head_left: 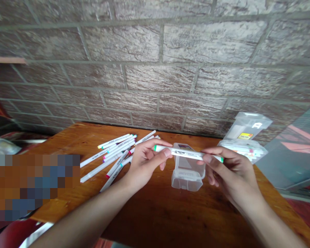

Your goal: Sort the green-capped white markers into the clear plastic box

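A white marker [187,154] with green ends is held level in front of me, its dark printed lettering facing up. My left hand [151,156] pinches it near one end between thumb and fingers. Near the other end, my right hand [227,167] grips it the same way. Below and behind the marker lies a clear plastic case [187,181] on the wooden table, partly covered by the marker and my fingers. To the left of my left hand, a loose pile of white markers [116,150] with variously coloured ends is spread on the table.
At the back right of the wooden table [155,217] stands another clear plastic case [251,125], its lid raised, with markers inside. A stone-block wall [155,75] rises behind the table. A grey panel [297,155] is at the right. The lower left is pixelated.
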A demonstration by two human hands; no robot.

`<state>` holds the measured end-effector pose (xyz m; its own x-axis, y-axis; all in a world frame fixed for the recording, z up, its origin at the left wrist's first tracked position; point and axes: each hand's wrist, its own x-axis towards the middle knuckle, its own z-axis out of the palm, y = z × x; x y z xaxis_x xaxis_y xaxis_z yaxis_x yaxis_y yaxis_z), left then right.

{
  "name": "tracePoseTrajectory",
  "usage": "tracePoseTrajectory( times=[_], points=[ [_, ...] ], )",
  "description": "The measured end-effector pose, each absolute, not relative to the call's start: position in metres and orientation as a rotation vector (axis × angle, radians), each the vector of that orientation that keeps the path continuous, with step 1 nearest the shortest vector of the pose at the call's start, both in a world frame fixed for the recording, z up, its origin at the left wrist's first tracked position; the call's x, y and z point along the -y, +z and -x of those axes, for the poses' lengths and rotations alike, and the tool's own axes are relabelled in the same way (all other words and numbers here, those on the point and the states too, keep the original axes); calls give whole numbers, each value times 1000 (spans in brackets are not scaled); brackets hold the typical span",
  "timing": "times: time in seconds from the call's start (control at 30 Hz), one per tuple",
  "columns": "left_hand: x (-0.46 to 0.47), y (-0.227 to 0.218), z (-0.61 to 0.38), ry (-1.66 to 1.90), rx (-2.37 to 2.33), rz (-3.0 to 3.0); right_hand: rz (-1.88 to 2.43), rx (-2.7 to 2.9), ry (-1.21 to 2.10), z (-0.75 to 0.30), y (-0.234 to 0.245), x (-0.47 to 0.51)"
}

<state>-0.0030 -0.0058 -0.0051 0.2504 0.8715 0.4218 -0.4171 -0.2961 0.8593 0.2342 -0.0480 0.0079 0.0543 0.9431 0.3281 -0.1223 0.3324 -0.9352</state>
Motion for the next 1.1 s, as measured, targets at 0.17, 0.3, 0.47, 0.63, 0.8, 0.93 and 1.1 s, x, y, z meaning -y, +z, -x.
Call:
tracePoseTrajectory(
  times=[0.17,0.3,0.47,0.63,0.8,0.93,1.1],
  points=[
    [5,-9,4,1357,-481,-1357,885,1227,991,-232,8,48],
    [5,-9,3,1352,-490,-1364,882,1226,989,-234,8,48],
    [5,-9,2,1346,-492,-1356,898,1221,1000,-235,7,47],
    [6,-8,2,1343,-497,-1354,904,1222,988,-235,7,48],
    [6,-8,2,1343,-517,-1357,905,1224,995,-235,9,49],
    [6,-8,1,1348,-513,-1350,907,1227,990,-235,9,48],
    [6,-7,1,1349,-515,-1349,897,1223,997,-234,9,49]
  ],
)
